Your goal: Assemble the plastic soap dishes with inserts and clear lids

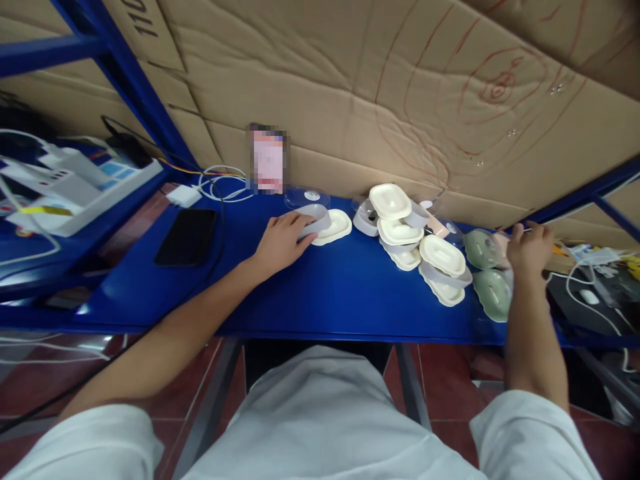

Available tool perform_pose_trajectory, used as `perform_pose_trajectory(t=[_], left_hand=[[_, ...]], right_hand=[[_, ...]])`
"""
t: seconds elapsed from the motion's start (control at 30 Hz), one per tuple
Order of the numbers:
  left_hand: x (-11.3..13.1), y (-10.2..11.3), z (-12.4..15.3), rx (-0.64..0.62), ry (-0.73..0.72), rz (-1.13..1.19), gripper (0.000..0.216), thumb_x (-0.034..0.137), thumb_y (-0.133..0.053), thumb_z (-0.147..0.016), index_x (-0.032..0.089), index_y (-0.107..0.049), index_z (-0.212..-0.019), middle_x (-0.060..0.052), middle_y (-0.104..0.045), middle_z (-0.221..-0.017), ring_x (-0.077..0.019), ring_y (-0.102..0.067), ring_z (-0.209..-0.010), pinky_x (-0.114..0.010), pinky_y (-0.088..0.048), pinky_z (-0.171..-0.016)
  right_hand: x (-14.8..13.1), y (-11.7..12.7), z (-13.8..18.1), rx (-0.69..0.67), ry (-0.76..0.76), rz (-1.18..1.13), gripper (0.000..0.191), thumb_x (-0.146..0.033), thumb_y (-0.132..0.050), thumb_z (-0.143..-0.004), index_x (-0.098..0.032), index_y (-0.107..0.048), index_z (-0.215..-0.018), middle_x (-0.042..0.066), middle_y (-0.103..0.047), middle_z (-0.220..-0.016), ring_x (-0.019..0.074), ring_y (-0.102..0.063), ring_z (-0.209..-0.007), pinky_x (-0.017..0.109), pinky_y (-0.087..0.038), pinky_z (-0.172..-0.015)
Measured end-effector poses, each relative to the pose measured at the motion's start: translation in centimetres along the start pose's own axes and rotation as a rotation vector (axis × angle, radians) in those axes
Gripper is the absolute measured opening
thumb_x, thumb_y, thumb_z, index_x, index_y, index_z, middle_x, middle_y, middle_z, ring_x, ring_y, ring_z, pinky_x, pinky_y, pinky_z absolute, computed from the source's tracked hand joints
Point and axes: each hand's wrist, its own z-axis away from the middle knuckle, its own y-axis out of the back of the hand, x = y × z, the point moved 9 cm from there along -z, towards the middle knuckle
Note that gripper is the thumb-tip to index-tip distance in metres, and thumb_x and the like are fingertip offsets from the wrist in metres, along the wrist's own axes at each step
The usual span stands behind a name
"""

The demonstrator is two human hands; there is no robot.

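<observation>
My left hand (285, 241) has its fingers and thumb closed around a grey oval soap dish part (316, 219), which rests partly over a cream scalloped tray (336, 228). Behind that part lies a clear oval lid (305, 197). At the right end of the table, my right hand (531, 250) reaches down with curled fingers beside two green scalloped trays (494, 297) and a pink piece (501, 245). The fingertips are turned away, so anything in them is hidden. Between the hands, cream trays (443, 256) and grey parts sit in loose stacks.
A blue table (300, 297) carries everything. To the left lie a black phone (186, 237), a white charger with cable (184, 195) and a power strip (110, 190). A blurred-out phone (269, 160) leans on the cardboard wall (310, 87). Cables and clutter (595, 267) lie at far right.
</observation>
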Motion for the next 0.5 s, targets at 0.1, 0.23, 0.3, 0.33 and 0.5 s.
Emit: perform_pose_trajectory(t=[0.1,0.23,0.3,0.33,0.5], left_hand=[[-0.8,0.3,-0.3,0.050,0.054,0.079,0.040,0.045,-0.055,-0.104,0.023,-0.063,-0.136,-0.015,-0.069,-0.136,-0.0375,-0.063,-0.129,-0.054,-0.047,-0.108],[-2.2,0.9,-0.6,0.166,0.106,0.195,0.042,0.045,-0.057,-0.102,0.020,-0.059,-0.136,-0.014,-0.068,-0.131,-0.0317,-0.065,-0.121,-0.050,-0.050,-0.107],[-2.5,1.0,-0.6,0.187,0.100,0.239,0.042,0.044,-0.056,-0.102,0.019,-0.058,-0.136,-0.014,-0.067,-0.130,-0.0289,-0.066,-0.116,-0.047,-0.053,-0.105],[-2.5,0.9,-0.6,0.186,0.090,0.254,0.041,0.043,-0.055,-0.103,0.019,-0.058,-0.136,-0.014,-0.066,-0.130,-0.0279,-0.066,-0.114,-0.046,-0.053,-0.104],[-1.4,0.5,-0.4,0.138,0.020,0.270,0.041,0.043,-0.053,-0.104,0.020,-0.057,-0.139,-0.014,-0.066,-0.132,-0.0281,-0.066,-0.117,-0.046,-0.053,-0.106]], right_hand=[[-9.7,-2.9,4.0,-0.190,0.251,-0.100,0.077,-0.060,-0.018,-0.111,-0.011,-0.077,-0.107,0.033,-0.073,-0.100,0.0388,-0.070,-0.102,0.058,-0.054,-0.093],[-25.9,-7.8,13.1,-0.504,0.677,-0.311,0.046,-0.047,-0.044,-0.112,-0.027,-0.064,-0.149,0.009,-0.068,-0.150,0.0236,-0.063,-0.137,0.038,-0.049,-0.117],[-30.9,-9.7,15.9,-0.644,0.748,-0.395,0.058,-0.041,-0.046,-0.112,-0.019,-0.045,-0.165,0.014,-0.045,-0.172,0.0310,-0.044,-0.158,0.051,-0.036,-0.129],[-32.1,-10.5,16.3,-0.697,0.722,-0.418,0.062,-0.040,-0.046,-0.112,-0.016,-0.040,-0.168,0.017,-0.041,-0.174,0.0346,-0.039,-0.161,0.058,-0.031,-0.131],[-31.7,-10.6,16.4,-0.844,0.661,-0.636,0.058,-0.042,-0.044,-0.113,-0.023,-0.040,-0.168,0.016,-0.045,-0.171,0.0329,-0.043,-0.158,0.057,-0.039,-0.125]])
